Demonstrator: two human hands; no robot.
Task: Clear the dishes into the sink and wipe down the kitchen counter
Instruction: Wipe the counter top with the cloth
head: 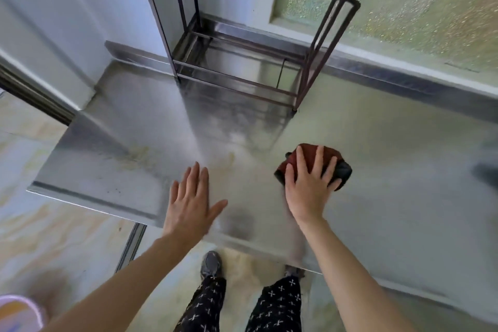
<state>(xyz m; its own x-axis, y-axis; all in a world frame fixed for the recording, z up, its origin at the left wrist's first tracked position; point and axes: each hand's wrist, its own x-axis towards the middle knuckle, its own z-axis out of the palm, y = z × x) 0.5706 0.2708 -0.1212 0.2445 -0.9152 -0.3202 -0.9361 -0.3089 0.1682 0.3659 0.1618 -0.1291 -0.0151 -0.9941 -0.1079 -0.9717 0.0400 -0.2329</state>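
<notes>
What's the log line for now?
phase: wipe | right hand: presses red cloth on counter | left hand: open, flat

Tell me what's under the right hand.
A bunched red and dark cloth, pressed onto the steel counter by the right hand, fingers spread. The palm covers the cloth's middle, and the counter beneath the cloth cannot be seen.

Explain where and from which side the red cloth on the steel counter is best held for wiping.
Take the red cloth on top, from above, palm down, fingers spread over it, as the right hand does. It lies bunched in a low soft mound on the flat counter, so pressing down likely holds better than pinching an edge.
</notes>
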